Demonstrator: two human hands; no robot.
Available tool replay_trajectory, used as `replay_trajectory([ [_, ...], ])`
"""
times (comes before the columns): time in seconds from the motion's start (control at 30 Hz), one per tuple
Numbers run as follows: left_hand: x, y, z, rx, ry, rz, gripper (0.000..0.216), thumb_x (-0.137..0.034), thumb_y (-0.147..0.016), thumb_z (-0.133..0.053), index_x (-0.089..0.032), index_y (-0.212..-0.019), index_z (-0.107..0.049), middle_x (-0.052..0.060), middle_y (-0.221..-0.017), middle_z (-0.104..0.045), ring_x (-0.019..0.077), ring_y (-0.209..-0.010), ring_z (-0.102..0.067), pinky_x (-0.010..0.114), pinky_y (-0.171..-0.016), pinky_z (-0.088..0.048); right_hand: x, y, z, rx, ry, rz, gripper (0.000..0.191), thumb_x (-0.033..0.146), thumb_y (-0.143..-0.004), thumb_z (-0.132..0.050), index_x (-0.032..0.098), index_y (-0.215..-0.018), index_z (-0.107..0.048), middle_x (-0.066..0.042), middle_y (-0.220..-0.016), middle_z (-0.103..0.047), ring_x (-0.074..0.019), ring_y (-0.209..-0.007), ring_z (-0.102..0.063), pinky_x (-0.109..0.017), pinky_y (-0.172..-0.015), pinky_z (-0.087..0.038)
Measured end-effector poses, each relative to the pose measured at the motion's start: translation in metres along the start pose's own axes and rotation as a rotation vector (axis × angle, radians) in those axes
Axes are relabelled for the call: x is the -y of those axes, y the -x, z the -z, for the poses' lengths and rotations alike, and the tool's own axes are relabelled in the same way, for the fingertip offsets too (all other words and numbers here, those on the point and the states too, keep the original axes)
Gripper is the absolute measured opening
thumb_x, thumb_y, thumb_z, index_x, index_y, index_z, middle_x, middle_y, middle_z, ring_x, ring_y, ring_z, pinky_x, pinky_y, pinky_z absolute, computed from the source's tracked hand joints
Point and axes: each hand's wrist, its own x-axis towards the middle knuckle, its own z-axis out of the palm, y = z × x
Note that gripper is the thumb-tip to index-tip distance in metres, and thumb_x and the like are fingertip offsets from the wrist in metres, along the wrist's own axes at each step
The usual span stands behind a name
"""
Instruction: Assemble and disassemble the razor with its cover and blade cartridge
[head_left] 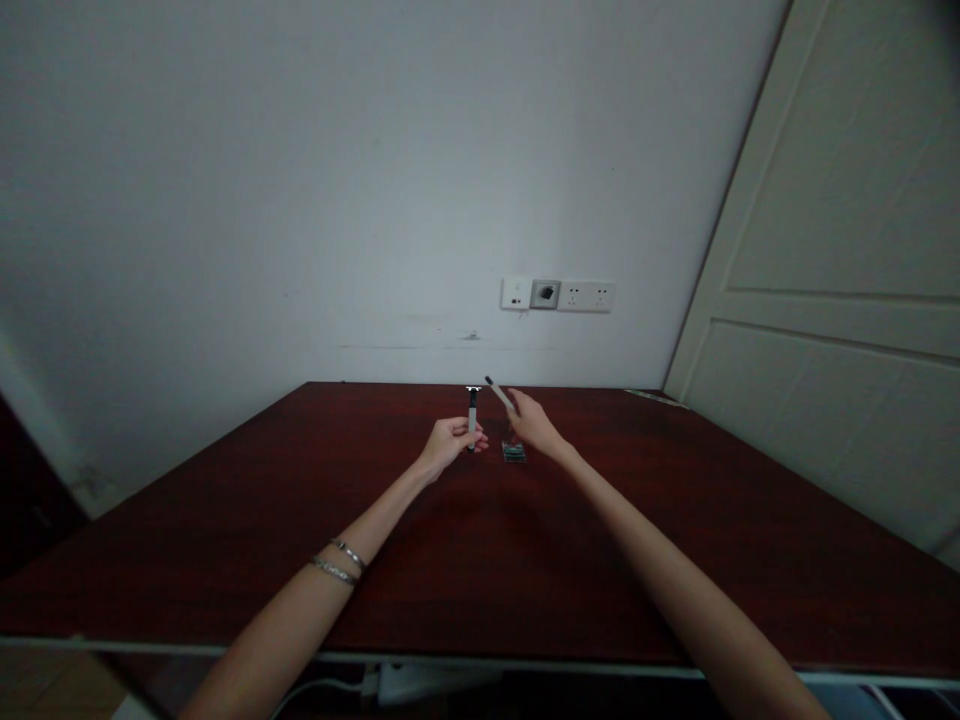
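Observation:
My left hand (pixel 450 440) is closed around a slim dark razor-like tool (pixel 472 408) held upright, with a pale crossbar at its top. My right hand (pixel 531 420) pinches a thin pale stick (pixel 498 392) that slants up to the left, its dark tip close to the top of the upright tool. Both hands hover over the far middle of a dark red-brown table (pixel 480 560). A small dark greenish object (pixel 514 452) lies on the table just below my right hand. Two metal bangles (pixel 341 560) circle my left wrist.
A white wall (pixel 300 200) rises behind the table and carries a row of power sockets (pixel 559 295). A cream panelled door (pixel 840 300) stands at the right. A white power strip (pixel 427 682) and its cable lie under the table's near edge.

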Motion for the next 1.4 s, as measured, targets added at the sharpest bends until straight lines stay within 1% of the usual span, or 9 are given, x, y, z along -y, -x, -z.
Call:
replay_trajectory([
  [0.07,0.004,0.0,-0.001,0.045,-0.027,-0.004,0.027,-0.027,-0.064,-0.073,-0.009,-0.08,-0.06,0.01,-0.077,-0.068,0.0175,-0.067,-0.066,0.028,-0.063,-0.051,-0.008,-0.001,0.014,-0.025,-0.102,0.036,0.037,0.015,-0.085,-0.039,0.012,-0.121,-0.049,-0.01,-0.093,-0.06,-0.0127,-0.059,-0.057,-0.026,-0.059,-0.046],
  [0.13,0.007,0.0,-0.003,0.07,-0.056,-0.028,0.026,-0.024,-0.065,-0.072,-0.01,-0.082,-0.058,0.01,-0.08,-0.067,0.0169,-0.067,-0.066,0.027,-0.061,-0.05,-0.014,0.001,0.028,-0.075,-0.129,0.175,0.034,0.016,-0.085,-0.041,0.014,-0.115,-0.055,-0.008,-0.089,-0.058,-0.011,-0.057,-0.054,-0.026,-0.06,-0.046],
  [0.23,0.01,0.0,-0.004,0.07,-0.075,-0.076,0.026,-0.02,-0.066,-0.07,-0.011,-0.085,-0.055,0.008,-0.082,-0.066,0.0156,-0.065,-0.065,0.027,-0.06,-0.049,-0.022,0.006,0.047,-0.151,-0.089,0.423,0.034,0.014,-0.083,-0.045,0.02,-0.113,-0.06,-0.006,-0.09,-0.056,-0.0132,-0.071,-0.055,-0.028,-0.071,-0.045],
  [0.33,0.012,0.001,-0.005,0.055,-0.093,-0.105,0.026,-0.016,-0.066,-0.068,-0.012,-0.088,-0.054,0.007,-0.081,-0.065,0.0151,-0.065,-0.065,0.027,-0.062,-0.049,-0.023,0.012,0.059,-0.183,-0.063,0.525,0.039,0.012,-0.082,-0.045,0.024,-0.117,-0.059,-0.006,-0.093,-0.056,-0.0153,-0.082,-0.055,-0.028,-0.076,-0.044],
  [0.6,0.017,0.0,-0.005,-0.007,-0.089,-0.154,0.025,-0.012,-0.063,-0.068,-0.012,-0.085,-0.056,0.004,-0.077,-0.066,0.0161,-0.075,-0.065,0.031,-0.075,-0.05,-0.004,0.032,0.056,-0.107,0.043,0.623,0.045,0.011,-0.086,-0.04,0.029,-0.126,-0.051,-0.006,-0.099,-0.054,-0.0143,-0.084,-0.054,-0.026,-0.074,-0.045],
  [0.8,0.014,0.0,-0.004,0.019,-0.101,-0.158,0.028,-0.016,-0.063,-0.07,-0.011,-0.088,-0.06,0.007,-0.08,-0.068,0.0184,-0.078,-0.065,0.035,-0.08,-0.049,-0.03,0.043,0.062,-0.134,0.169,0.625,0.048,0.011,-0.086,-0.04,0.033,-0.127,-0.049,-0.005,-0.097,-0.054,-0.0138,-0.079,-0.053,-0.026,-0.072,-0.044],
  [1.03,0.017,0.0,-0.006,0.007,-0.118,-0.168,0.024,-0.017,-0.062,-0.07,-0.011,-0.083,-0.061,0.005,-0.076,-0.068,0.0167,-0.075,-0.065,0.032,-0.078,-0.049,-0.026,0.039,0.056,-0.306,0.214,0.603,0.049,0.008,-0.085,-0.038,0.032,-0.125,-0.051,-0.006,-0.097,-0.054,-0.0163,-0.084,-0.052,-0.03,-0.074,-0.042],
  [1.3,0.01,0.001,-0.001,-0.015,-0.074,-0.131,0.027,-0.02,-0.063,-0.07,-0.011,-0.087,-0.061,0.007,-0.076,-0.068,0.0168,-0.072,-0.065,0.028,-0.068,-0.049,-0.052,0.035,0.05,-0.288,0.187,0.587,0.046,0.009,-0.085,-0.041,0.035,-0.122,-0.053,-0.004,-0.091,-0.053,-0.0154,-0.081,-0.052,-0.03,-0.073,-0.04],
  [1.4,0.013,0.002,-0.003,-0.031,-0.085,-0.122,0.025,-0.018,-0.061,-0.07,-0.011,-0.084,-0.063,0.006,-0.074,-0.068,0.0164,-0.07,-0.064,0.029,-0.07,-0.049,-0.049,0.035,0.047,-0.326,0.174,0.553,0.045,0.01,-0.086,-0.041,0.034,-0.122,-0.054,-0.004,-0.091,-0.053,-0.0154,-0.081,-0.052,-0.03,-0.074,-0.039],
])
